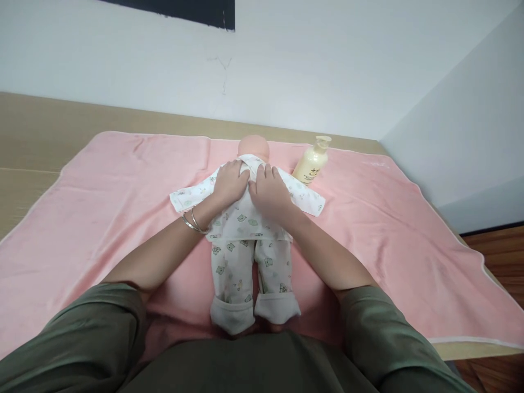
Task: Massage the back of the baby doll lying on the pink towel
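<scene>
A baby doll (254, 145) lies stretched out in front of me, its bare head pointing away. It wears a white long-sleeved shirt (241, 221) with small green prints and matching trousers (233, 273) with plain white cuffs. My left hand (232, 183) rests on the left side of the doll's upper body, fingers laid over the cloth. Beside it, my right hand (271, 188) lies on the right side, fingers stretched toward the collar. The two thumbs nearly meet at the middle. No facial features show on the doll's head.
A pink blanket (380, 240) with a pale edge spreads under the doll over a wooden surface (24, 131). To the right of the doll's head is a cream pump bottle (311, 162). A white wall (307, 71) rises behind.
</scene>
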Motion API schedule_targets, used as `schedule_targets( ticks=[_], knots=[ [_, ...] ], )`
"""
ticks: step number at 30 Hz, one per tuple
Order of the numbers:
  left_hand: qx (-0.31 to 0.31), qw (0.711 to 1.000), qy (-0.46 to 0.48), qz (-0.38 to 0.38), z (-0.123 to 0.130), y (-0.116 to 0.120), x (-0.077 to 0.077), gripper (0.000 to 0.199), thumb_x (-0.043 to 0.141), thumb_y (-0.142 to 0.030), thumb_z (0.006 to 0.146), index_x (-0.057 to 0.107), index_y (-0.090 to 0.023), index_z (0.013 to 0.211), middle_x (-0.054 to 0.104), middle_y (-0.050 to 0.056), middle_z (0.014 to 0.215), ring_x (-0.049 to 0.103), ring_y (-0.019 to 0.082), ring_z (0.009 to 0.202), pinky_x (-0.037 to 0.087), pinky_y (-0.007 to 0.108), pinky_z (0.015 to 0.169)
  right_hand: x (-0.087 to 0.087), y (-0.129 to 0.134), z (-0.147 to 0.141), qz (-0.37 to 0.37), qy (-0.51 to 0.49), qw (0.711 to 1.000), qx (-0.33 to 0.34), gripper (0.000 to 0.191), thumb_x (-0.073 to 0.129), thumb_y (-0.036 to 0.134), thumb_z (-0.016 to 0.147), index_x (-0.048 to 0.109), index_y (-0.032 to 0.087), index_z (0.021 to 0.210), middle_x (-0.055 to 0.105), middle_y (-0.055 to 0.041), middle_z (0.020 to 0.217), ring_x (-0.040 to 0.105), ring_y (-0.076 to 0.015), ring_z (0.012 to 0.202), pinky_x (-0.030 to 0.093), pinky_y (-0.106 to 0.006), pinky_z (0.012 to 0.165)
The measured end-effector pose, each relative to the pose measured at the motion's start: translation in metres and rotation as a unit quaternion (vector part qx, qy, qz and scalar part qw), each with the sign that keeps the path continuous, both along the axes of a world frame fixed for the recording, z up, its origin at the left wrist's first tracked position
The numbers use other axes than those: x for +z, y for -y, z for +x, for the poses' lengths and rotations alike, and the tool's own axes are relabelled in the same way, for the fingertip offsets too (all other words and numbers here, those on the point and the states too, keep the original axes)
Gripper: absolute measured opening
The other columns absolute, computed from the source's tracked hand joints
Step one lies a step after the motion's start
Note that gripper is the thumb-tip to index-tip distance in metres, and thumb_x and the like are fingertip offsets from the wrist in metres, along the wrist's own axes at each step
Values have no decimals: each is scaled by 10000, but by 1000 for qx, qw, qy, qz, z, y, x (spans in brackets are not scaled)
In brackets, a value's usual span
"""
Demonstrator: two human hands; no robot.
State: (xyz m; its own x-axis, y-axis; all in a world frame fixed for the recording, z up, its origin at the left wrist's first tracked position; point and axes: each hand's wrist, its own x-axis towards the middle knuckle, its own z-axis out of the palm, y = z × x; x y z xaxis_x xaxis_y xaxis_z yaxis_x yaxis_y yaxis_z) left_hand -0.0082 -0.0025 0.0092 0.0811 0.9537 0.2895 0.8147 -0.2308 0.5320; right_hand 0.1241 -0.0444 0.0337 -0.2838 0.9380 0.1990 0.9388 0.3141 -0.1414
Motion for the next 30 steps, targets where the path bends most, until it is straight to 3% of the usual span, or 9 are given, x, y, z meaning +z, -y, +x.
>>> schedule_targets(
  ticks=[2, 4, 7, 11, 18, 30],
  knots=[
    [4, 1000, 22, -12, -5, -5, 2, 400, 340, -325, 938, 668, -159, 1096, 718, 157, 1163, 644, 305, 1124, 491, 461, 1040, 0, 6, -3, -2, 10, 1000, 3, 635, 294, 325, 1034, 315, -79, 1522, 358, -299, 1578, 308, -422, 1494, 255, -553, 1235],
    [10, 1000, 25, -9, -5, -4, 0, 393, 352, -344, 940, 679, -168, 1068, 731, 145, 1133, 656, 300, 1097, 498, 449, 1016, 0, -1, 0, -10, -4, 1000, 14, 620, 269, 322, 1036, 345, -59, 1519, 380, -279, 1575, 335, -412, 1480, 260, -545, 1236],
    [26, 999, 7, 20, -1, 0, -5, 426, 369, -354, 941, 675, -151, 1158, 721, 152, 1194, 642, 313, 1155, 475, 461, 1056, -3, -23, 11, -21, -55, 998, 9, 590, 232, 325, 1035, 429, -7, 1483, 462, -222, 1539, 404, -375, 1437, 286, -533, 1230],
    [43, 998, -2, 48, 3, 2, -14, 484, 372, -370, 960, 624, -137, 1301, 680, 153, 1314, 596, 309, 1257, 426, 468, 1131, -13, -45, 21, -28, -103, 994, -31, 595, 253, 400, 1025, 435, 77, 1491, 462, -160, 1559, 359, -381, 1469, 273, -604, 1217],
    [43, 998, 4, 48, 2, 2, -14, 467, 382, -360, 961, 634, -140, 1287, 684, 143, 1312, 604, 296, 1250, 432, 446, 1130, -16, -40, 19, -29, -116, 992, -38, 607, 267, 402, 1011, 434, 76, 1495, 439, -166, 1577, 338, -385, 1486, 229, -612, 1233],
    [43, 998, 4, 49, 3, 4, -13, 468, 388, -339, 955, 636, -120, 1286, 681, 153, 1312, 611, 298, 1243, 430, 444, 1136, -12, -35, 18, -6, -84, 996, -33, 530, 284, 371, 1018, 483, 96, 1425, 530, -163, 1492, 436, -361, 1384, 298, -559, 1191]
  ],
)
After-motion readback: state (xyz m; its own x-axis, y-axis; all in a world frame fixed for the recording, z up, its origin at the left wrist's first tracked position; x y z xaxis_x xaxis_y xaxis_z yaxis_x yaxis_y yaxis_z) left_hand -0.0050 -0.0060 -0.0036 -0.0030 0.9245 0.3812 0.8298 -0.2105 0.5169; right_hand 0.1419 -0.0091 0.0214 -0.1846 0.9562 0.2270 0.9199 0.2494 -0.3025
